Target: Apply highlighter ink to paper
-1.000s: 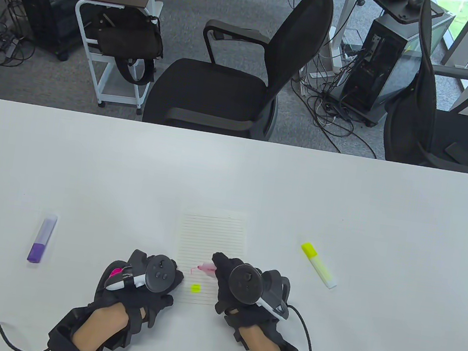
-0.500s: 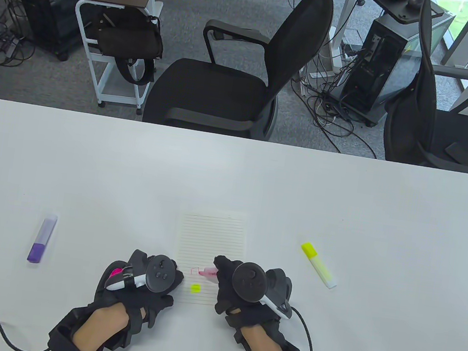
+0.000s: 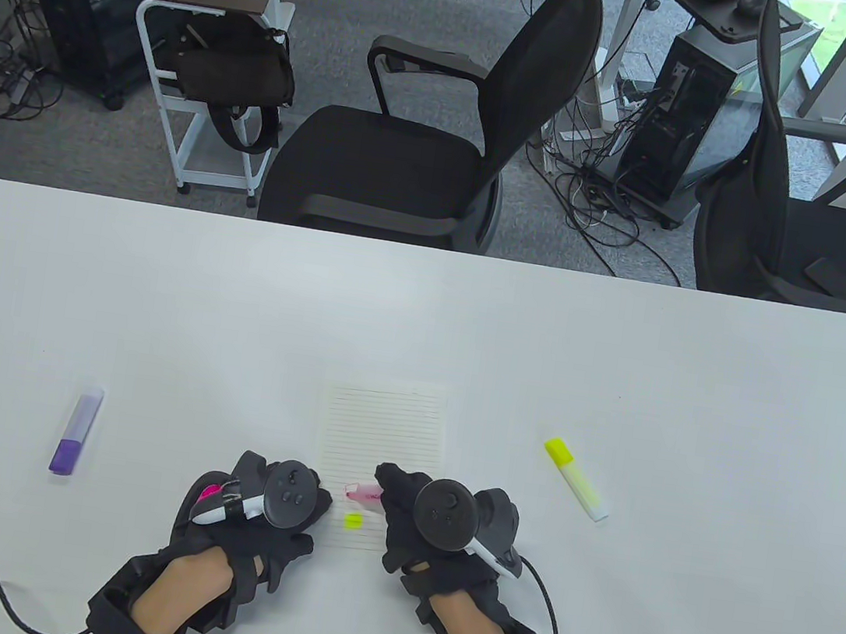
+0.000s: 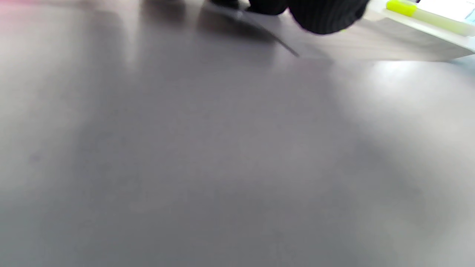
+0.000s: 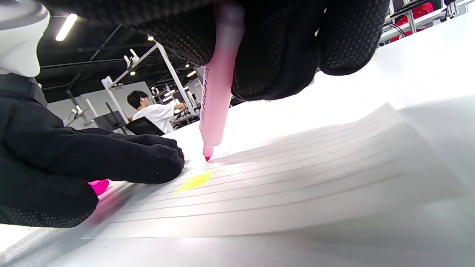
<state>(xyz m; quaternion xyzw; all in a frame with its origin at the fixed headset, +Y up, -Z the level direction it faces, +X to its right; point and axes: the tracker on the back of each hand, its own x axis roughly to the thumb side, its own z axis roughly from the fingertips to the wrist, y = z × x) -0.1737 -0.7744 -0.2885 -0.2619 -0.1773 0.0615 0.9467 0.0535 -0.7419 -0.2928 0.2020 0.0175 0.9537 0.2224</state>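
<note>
Now pink highlighter (image 5: 217, 100) juts below right hand (image 3: 433, 527) grip.

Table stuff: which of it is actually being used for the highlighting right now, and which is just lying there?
In use:
- pink highlighter, gripped by the right hand, tip on the lined paper
- pink cap in the left hand, whose fingers rest at the paper's edge

Lying about:
- yellow highlighter
- purple highlighter
- yellow mark, already on the paper
</note>
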